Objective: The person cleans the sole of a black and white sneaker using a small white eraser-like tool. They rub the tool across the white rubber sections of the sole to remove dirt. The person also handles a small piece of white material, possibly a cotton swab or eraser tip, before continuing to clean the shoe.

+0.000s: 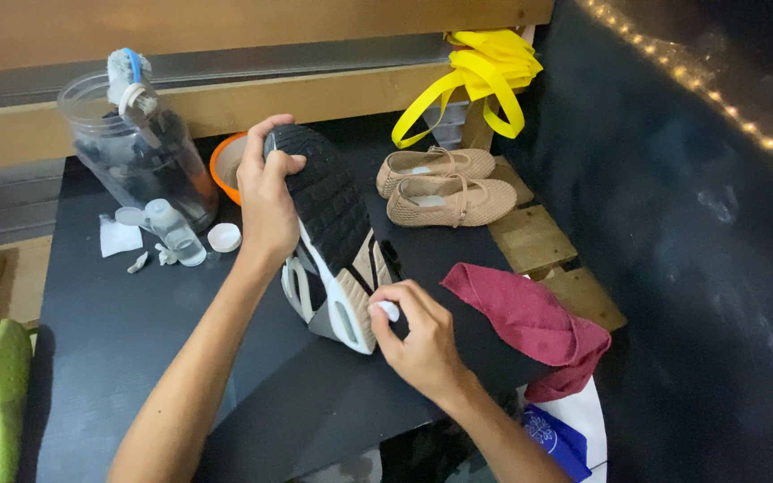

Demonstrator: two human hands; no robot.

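The sneaker [328, 237] stands tipped up over the middle of the dark bench [118, 340], sole turned toward the camera, its black treaded forefoot high and away from the person and its white-and-tan heel low and near. Its long axis runs from upper left at the toe down to lower right at the heel. The left hand [268, 201] is clasped around the toe end, fingers curled over the top edge of the tread and thumb on the sole, holding the shoe steady. The right hand [418, 340] sits just below and to the right of the heel, fingers pinched on a small white pad [389, 310] that touches the heel's white midsole edge; of the two, this hand is nearer the heel, and the shoe lies up and to the left of it. Just right of that hand a dark red cloth [530, 326] lies crumpled over the bench edge. Beyond the shoe a pair of beige flat shoes [445, 186] rests side by side, with yellow straps [485, 76] hanging above them. To the left, behind the gripping hand, an orange bowl [224, 165] peeks out beside a clear plastic jar [131, 143], a small clear bottle [176, 234] lying on its side and a white cap [224, 237].
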